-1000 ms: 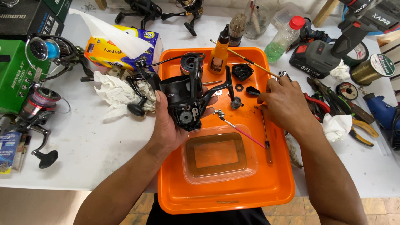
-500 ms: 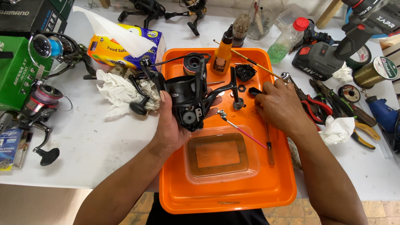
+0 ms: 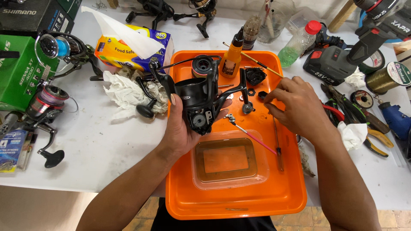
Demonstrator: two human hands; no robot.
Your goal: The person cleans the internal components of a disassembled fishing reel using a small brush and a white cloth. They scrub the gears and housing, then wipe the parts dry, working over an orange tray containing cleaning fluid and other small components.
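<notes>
The left hand is wrapped around a black fishing reel and holds it just above the far left part of the orange tray. The thumb lies along the left side of the reel body and the other fingers come around from behind, so the hand is closed on it. The side of the reel is open toward the camera and a small gear shows inside. The bail wire and the handle stick out to the left of the tray.

The right hand is over the far right part of the tray. Its thumb and first fingers are pressed together on a small black part; I cannot tell if the part is lifted or only touched.

I judge the reel to be rather heavy for its size, stiff, and probably a little oily, so it can slip. The solid body is the good place to hold; the thin wire and the open gear side look easy to damage. The small part is light and easy to drop.

On the tray, near the right hand, lie a black cover piece, a pink-handled tool and a thin screwdriver. An orange oil bottle stands at the far edge. A clear container with brown liquid sits in the middle of the tray. Left of the tray are crumpled tissues.
</notes>
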